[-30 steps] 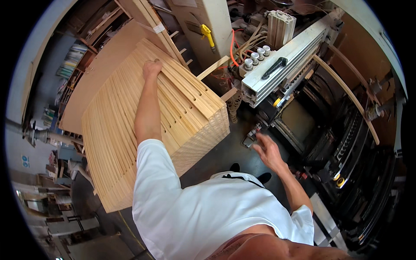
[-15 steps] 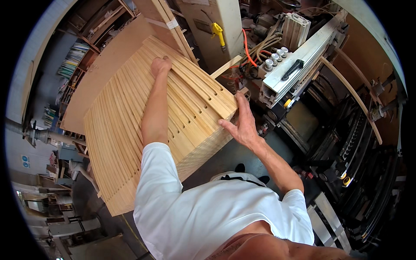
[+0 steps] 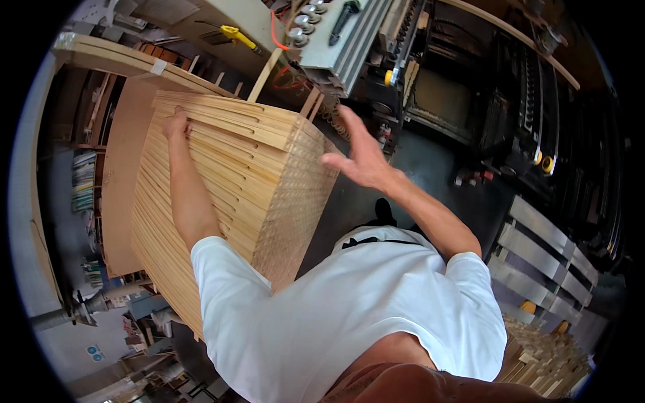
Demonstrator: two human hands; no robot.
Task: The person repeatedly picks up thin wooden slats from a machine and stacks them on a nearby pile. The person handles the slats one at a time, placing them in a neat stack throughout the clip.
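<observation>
Wooden slat edges (image 3: 285, 201); right hand (image 3: 363, 160) above floor (image 3: 430, 161)

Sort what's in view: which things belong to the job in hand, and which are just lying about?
Seemingly in the job:
stacked wooden strips
left hand, on them
right hand, open near their ends

Probably just around:
yellow gun-shaped tool
slatted grey panel
wood pieces, lower right
</observation>
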